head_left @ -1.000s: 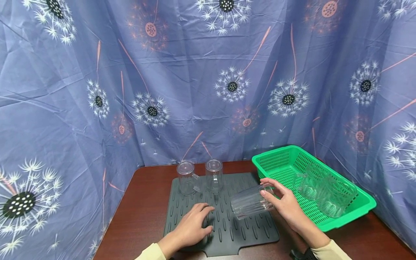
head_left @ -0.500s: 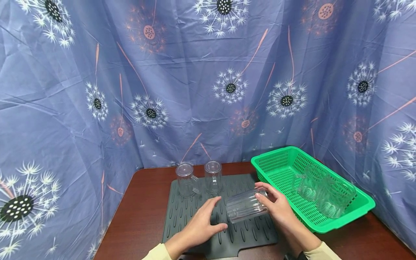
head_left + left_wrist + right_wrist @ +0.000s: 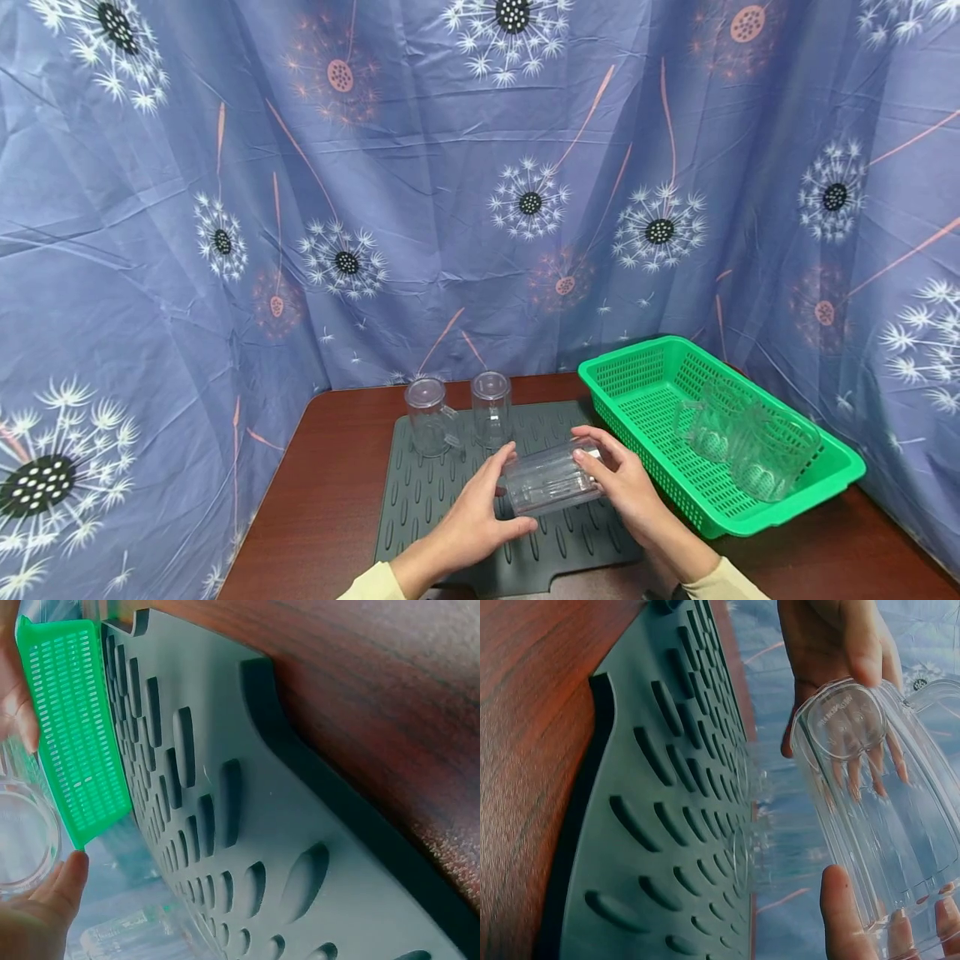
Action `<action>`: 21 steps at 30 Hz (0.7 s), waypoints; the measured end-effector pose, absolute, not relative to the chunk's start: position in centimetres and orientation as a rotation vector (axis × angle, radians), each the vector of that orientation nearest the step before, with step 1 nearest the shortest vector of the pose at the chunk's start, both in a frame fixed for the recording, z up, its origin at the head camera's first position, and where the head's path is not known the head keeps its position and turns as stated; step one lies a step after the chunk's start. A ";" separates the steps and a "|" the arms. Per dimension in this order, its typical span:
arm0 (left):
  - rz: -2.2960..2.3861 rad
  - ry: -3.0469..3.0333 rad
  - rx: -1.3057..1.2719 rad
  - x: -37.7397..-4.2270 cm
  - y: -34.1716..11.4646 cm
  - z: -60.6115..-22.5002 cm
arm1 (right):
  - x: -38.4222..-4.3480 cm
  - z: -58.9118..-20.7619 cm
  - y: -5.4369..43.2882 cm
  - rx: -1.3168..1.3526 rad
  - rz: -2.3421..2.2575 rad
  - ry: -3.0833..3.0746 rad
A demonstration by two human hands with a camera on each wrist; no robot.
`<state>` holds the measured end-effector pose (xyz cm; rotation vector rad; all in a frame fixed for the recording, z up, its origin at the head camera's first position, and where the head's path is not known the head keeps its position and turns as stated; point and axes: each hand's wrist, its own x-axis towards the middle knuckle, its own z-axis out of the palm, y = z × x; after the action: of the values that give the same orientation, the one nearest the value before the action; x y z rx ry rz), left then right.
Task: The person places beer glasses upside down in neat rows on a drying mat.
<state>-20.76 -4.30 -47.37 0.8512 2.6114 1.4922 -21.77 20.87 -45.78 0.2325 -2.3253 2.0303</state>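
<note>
A clear glass mug [image 3: 551, 479] is held tilted on its side above the dark grey drying mat [image 3: 517, 575]. My right hand [image 3: 626, 487] grips its right end, thumb on the near side. In the right wrist view the mug's round base [image 3: 846, 724] and its handle [image 3: 934, 694] show. My left hand [image 3: 468, 517] is at the base end, thumb and fingers spread around it. Some left fingers show through the glass; firm contact cannot be made out. Two more glass mugs [image 3: 429, 421] [image 3: 492, 412] stand upside down at the mat's back.
A green plastic basket [image 3: 630, 429] stands to the right, with two glass mugs [image 3: 716, 425] [image 3: 772, 458] in it. The mat lies on a brown wooden table [image 3: 300, 500]. A blue dandelion-patterned curtain [image 3: 442, 167] hangs behind and at both sides.
My right hand has moved slightly left with the mug. My left hand has come right, its fingers spreading, up to the mug's base end. The standing mugs stay put.
</note>
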 end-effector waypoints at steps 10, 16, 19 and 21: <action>1.478 2.652 0.823 -20.5 -4.7 -47.4 | -21.8 -46.2 19.9 0.194 2.109 -2.370; 1.525 2.612 0.794 -20.4 -4.9 -47.7 | -21.9 -46.3 19.8 0.171 2.104 -2.425; 1.567 2.594 0.801 -20.5 -4.9 -47.8 | -22.0 -46.4 19.8 0.165 2.143 -2.434; 1.599 2.576 0.805 -20.5 -4.9 -48.0 | -22.1 -46.5 19.8 0.173 2.186 -2.429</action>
<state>-20.49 -4.95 -47.97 0.8054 2.5761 1.5988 -22.05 19.82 -46.45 0.1727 -2.4293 2.1861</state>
